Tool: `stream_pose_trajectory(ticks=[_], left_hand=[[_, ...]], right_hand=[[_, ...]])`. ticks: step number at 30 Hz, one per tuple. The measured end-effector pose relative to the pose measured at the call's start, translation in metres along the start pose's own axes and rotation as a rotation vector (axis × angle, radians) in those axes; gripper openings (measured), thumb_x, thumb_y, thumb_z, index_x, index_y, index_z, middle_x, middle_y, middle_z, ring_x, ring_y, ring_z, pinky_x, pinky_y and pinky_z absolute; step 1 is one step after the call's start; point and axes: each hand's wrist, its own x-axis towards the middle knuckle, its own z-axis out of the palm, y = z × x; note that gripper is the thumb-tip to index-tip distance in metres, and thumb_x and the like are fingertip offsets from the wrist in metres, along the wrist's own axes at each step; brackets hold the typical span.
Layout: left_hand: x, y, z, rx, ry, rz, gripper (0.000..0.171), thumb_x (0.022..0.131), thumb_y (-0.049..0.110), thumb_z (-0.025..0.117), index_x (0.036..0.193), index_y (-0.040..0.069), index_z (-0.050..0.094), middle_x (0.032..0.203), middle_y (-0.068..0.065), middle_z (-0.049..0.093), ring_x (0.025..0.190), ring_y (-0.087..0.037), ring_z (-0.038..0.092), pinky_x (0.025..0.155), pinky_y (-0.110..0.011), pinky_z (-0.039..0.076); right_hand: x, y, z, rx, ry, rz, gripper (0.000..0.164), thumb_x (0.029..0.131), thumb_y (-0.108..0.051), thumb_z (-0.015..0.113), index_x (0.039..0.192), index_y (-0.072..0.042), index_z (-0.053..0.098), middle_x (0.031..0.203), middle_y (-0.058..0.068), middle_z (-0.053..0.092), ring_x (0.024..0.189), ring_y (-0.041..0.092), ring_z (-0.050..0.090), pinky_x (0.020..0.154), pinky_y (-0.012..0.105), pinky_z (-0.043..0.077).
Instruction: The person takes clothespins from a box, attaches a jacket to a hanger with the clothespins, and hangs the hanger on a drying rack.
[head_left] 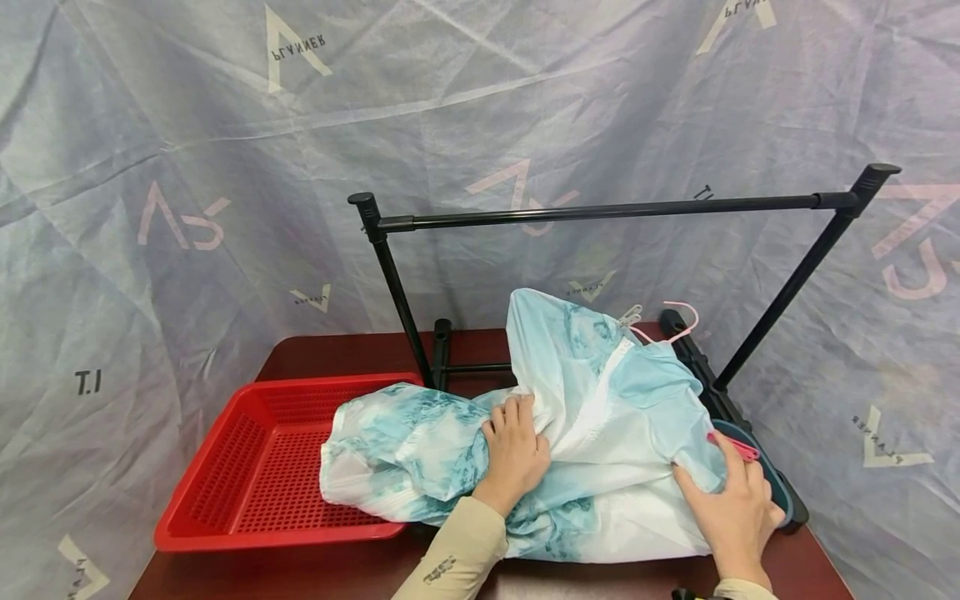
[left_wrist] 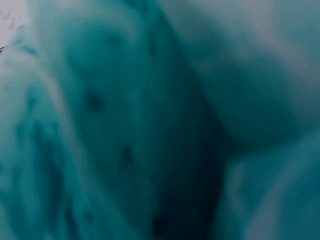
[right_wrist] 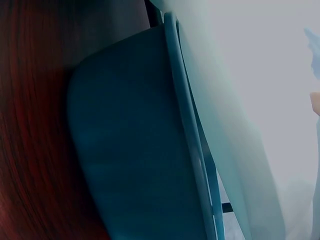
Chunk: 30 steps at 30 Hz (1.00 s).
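Observation:
A light blue and white tie-dyed hooded jacket (head_left: pixel 600 433) lies spread across the table, with a pale zipper strip down its front. A pink hanger (head_left: pixel 682 321) shows its hook at the jacket's collar; the rest is hidden inside. My left hand (head_left: pixel 516 450) rests on the fabric near the middle, fingers together. At the jacket's right edge, my right hand (head_left: pixel 731 504) touches the cloth with thumb and forefinger spread apart. A bright pink clip-like piece (head_left: pixel 742 450) shows beside that forefinger. Blurred jacket folds (left_wrist: pixel 125 125) fill the left wrist view.
A red perforated basket (head_left: pixel 255 467) stands at left, with jacket fabric over its right side. A black rack (head_left: pixel 600 214) rises behind the jacket. To the right, a dark blue bin (right_wrist: pixel 135 135) sits partly under my right hand on the dark red table (head_left: pixel 806 558).

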Motion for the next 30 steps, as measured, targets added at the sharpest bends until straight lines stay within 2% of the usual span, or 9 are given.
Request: stream_pose_trajectory(ticks=[9, 15, 21, 30], left_hand=[[-0.002, -0.002, 0.014, -0.026, -0.051, -0.046, 0.049, 0.093, 0.020, 0.050, 0.141, 0.009, 0.045, 0.137, -0.013, 0.043, 0.114, -0.033, 0.040, 0.085, -0.051, 0.031], [-0.004, -0.005, 0.022, -0.069, -0.122, -0.087, 0.052, 0.098, 0.028, 0.050, 0.147, 0.012, 0.041, 0.145, -0.012, 0.038, 0.123, -0.035, 0.037, 0.092, -0.056, 0.029], [-0.005, -0.007, 0.031, -0.070, -0.199, -0.120, 0.057, 0.103, 0.036, 0.046, 0.155, 0.016, 0.032, 0.154, -0.012, 0.033, 0.132, -0.036, 0.034, 0.100, -0.059, 0.027], [-0.011, -0.008, 0.038, -0.101, -0.219, -0.106, 0.062, 0.103, 0.041, 0.047, 0.158, 0.020, 0.027, 0.157, -0.012, 0.030, 0.138, -0.044, 0.031, 0.101, -0.070, 0.025]], right_hand=[[0.000, 0.005, 0.000, -0.010, 0.063, -0.018, 0.072, 0.072, -0.032, 0.081, 0.137, -0.016, 0.054, 0.096, 0.024, 0.044, 0.088, 0.049, 0.044, 0.075, 0.067, 0.025], [0.000, 0.008, 0.000, -0.018, 0.079, -0.014, 0.072, 0.072, -0.034, 0.081, 0.137, -0.017, 0.055, 0.095, 0.024, 0.044, 0.087, 0.049, 0.044, 0.074, 0.066, 0.024], [0.001, 0.011, -0.003, -0.011, 0.108, -0.011, 0.070, 0.072, -0.034, 0.080, 0.136, -0.019, 0.056, 0.097, 0.024, 0.045, 0.088, 0.049, 0.045, 0.074, 0.067, 0.024], [0.003, 0.014, -0.009, -0.020, 0.118, 0.016, 0.069, 0.074, -0.034, 0.079, 0.137, -0.018, 0.055, 0.104, 0.027, 0.046, 0.090, 0.051, 0.044, 0.077, 0.069, 0.023]])
